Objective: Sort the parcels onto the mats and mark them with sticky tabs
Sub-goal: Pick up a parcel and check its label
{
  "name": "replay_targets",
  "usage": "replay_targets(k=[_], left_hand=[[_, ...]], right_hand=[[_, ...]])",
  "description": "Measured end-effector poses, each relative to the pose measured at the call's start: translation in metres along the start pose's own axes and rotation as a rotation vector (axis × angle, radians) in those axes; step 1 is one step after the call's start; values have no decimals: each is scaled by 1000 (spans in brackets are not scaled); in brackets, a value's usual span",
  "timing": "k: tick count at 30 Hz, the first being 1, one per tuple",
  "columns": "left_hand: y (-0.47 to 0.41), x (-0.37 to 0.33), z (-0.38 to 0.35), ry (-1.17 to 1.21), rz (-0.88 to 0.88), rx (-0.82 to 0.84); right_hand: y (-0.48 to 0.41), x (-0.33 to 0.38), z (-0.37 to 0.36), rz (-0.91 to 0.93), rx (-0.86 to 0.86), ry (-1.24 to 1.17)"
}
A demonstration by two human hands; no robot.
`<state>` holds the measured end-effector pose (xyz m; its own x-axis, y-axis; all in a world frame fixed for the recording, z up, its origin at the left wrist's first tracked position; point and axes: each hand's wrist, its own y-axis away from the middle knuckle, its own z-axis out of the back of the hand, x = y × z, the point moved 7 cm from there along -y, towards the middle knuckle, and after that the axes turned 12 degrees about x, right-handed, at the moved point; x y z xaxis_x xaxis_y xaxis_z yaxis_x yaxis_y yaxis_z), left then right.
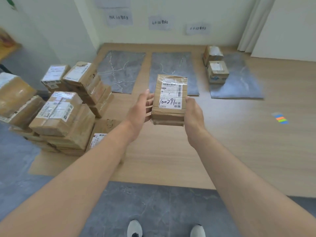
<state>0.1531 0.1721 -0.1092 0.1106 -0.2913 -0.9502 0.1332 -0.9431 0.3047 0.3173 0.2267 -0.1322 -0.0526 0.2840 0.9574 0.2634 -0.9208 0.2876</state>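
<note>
Holding item: one taped cardboard parcel [169, 100], label side up, handwritten number and barcodes legible on its white label.

Grip: left hand [139, 111] on the parcel's left edge, right hand [193, 113] on its right edge; fingers of both hands clamped against the parcel's sides, thumbs on top near the label. Parcel is lifted, clear of the floor, in front of the body.

Orientation: long axis runs away from the person, pointing toward the middle mat [172, 65], which lies directly beyond the parcel's far end. Both hands sit about equally near to it.

Other stock:
- Left mat [119, 71], grey marbled, no parcels on it.
- Right mat [239, 82], carrying two sorted parcels [217, 71] at its far left side.
- Unsorted pile [65, 108] of boxes on the floor, left of the person.
- Sticky tabs [281, 119], coloured strip, on the floor well right of the hands; right hand is nearer.
- Three paper signs [159, 22] on the wall, one above each mat; text too blurred to read.

Judgement: destination depends on reading the label; the middle mat needs only a straight forward reach.
</note>
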Motion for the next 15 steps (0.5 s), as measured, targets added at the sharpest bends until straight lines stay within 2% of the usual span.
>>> replay_targets(k=[8,15], left_hand=[[-30,24,-126,40,8,6],[-68,80,-174,70,128,43]], right_hand=[[-16,-19,132,-8,1,21],[-28,-76,192,-117,-48,-34]])
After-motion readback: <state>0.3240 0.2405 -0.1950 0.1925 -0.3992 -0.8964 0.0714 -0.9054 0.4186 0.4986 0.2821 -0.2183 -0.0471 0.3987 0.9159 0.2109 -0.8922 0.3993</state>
